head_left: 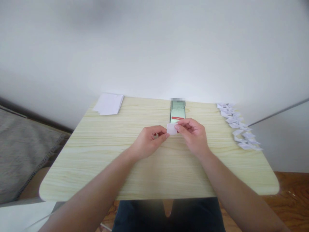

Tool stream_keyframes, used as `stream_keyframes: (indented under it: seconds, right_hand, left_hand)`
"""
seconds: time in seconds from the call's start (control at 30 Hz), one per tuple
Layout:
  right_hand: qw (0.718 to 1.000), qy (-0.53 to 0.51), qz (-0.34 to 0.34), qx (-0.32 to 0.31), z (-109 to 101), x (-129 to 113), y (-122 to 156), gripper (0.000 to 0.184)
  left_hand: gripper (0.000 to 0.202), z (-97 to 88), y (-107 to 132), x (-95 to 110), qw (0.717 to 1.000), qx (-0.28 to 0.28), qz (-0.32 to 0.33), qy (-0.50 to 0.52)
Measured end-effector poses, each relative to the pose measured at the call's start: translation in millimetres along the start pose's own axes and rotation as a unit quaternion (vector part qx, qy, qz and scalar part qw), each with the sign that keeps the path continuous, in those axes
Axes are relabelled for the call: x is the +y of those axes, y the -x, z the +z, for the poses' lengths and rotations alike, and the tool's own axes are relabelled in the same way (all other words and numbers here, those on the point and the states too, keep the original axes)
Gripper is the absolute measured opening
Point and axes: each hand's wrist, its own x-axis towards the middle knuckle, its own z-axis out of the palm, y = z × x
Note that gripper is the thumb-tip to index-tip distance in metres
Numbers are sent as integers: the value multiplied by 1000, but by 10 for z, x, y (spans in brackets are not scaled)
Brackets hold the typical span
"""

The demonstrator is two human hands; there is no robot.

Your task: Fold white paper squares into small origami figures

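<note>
A small white piece of paper [171, 129] is held just above the middle of a light wooden table [96, 154]. My left hand [147, 141] pinches its left edge between thumb and forefinger. My right hand [191, 133] pinches its right edge. Both hands meet over the paper, in front of a phone [178, 113] that lies flat on the table with its screen lit.
A stack of white paper sheets [108, 103] lies at the table's far left corner. Several small folded white paper pieces [238, 127] run along the right edge. A white wall stands behind the table. A grey cushion [21, 151] is at the left.
</note>
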Motion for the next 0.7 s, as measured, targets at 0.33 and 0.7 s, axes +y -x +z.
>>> stream_keyframes:
  seconds: [0.33,0.7]
  right_hand:
    - [992,111,-40,-51,20,-36,68,17]
    - [997,23,9,-80,14,1,53,20]
  left_hand:
    - [16,5,9,-13,988,110,22,109]
    - [19,-10,10,-11,964,115,28,237]
